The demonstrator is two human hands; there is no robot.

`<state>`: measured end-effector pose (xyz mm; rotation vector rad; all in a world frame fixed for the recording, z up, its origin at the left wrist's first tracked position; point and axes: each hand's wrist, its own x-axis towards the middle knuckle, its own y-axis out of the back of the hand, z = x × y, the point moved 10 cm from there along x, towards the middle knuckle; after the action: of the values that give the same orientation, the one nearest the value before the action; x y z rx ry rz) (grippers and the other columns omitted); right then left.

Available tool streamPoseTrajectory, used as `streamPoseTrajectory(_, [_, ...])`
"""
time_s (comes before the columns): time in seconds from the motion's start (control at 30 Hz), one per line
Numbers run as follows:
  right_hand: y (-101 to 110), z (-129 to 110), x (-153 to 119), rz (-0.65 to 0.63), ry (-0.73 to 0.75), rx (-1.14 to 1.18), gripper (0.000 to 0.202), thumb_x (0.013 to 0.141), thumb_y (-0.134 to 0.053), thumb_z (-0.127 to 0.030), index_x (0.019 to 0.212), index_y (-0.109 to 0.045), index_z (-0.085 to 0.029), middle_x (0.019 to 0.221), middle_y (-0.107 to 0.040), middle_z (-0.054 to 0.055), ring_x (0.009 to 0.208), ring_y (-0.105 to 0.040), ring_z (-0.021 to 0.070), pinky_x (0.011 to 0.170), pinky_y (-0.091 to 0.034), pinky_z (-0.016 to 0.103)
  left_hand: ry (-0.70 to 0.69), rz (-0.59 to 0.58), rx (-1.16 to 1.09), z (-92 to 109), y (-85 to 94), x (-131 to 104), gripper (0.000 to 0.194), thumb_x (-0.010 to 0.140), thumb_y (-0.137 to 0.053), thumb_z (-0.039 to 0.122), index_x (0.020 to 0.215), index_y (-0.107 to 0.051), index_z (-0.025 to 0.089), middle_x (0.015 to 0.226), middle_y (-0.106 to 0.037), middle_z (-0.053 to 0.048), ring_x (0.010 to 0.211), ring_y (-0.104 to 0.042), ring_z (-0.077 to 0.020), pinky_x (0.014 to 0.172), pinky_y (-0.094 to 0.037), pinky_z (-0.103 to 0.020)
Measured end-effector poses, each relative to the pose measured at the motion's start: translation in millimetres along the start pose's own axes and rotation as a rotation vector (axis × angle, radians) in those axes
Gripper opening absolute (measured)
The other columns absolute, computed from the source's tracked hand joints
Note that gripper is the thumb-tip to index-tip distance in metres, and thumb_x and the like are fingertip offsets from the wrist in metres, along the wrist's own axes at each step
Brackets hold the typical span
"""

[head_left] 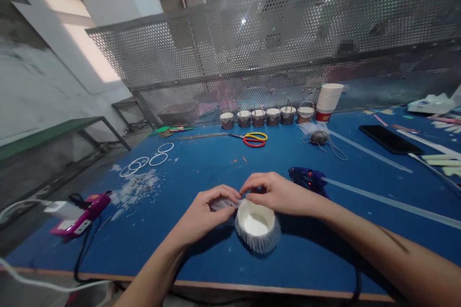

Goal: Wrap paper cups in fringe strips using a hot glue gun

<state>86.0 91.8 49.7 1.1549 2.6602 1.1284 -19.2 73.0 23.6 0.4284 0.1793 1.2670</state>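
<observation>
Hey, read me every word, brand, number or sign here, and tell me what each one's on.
No text is readable.
Red cup under the white stack: print too small.
Tissue pack: marks too blurred.
Magenta power strip: any markings too small.
Frilled white cup: no lettering shows.

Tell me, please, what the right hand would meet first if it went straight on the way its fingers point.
The right hand would probably meet the left hand first: the latter's fingertips lie just ahead, beside the white cup. Whether the hands touch is hard to tell.
</observation>
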Motion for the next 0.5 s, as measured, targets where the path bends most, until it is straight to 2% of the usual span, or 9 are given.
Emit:
streamPoseTrajectory(0.13, [-1,9,-7,0.084,-0.028,0.021,0.018,0.084,-0.056,-0.012,0.084,-0.073,-0.015,0.079,-0.068,0.003,0.068,-0.060,0.0114,0.062,-0.044,0.021,-0.018,0.033,0.105,4,2.9,-2,0.010,0.076,-0.062,0.025,0.077,-0.069,0.018,0.098,-0.068,-0.008,0.091,-0.062,-0.0193,0.084,-0.045,-0.030])
streamPoseTrajectory(0.3, [3,2,-17,0.187,0.005,-0.121,0.018,0.081,-0.057,-0.007,0.078,-0.073,-0.014,0.069,-0.065,0.002,0.062,-0.055,0.0114,0.059,-0.041,0.022,-0.045,0.091,0.209,9,7.1,-6,0.009,0.078,-0.061,0.023,0.077,-0.070,0.021,0.104,-0.065,-0.007,0.093,-0.061,-0.0185,0.084,-0.045,-0.030])
streamPoseTrajectory(0.5, [6,-2,-24,0.244,-0.018,-0.180,0.018,0.080,-0.056,-0.005,0.074,-0.071,-0.014,0.068,-0.064,0.002,0.061,-0.055,0.0118,0.058,-0.041,0.023,-0.177,0.047,0.239,21,-1.0,-10,0.008,0.079,-0.060,0.019,0.078,-0.068,0.020,0.100,-0.065,-0.007,0.095,-0.061,-0.0183,0.081,-0.046,-0.029])
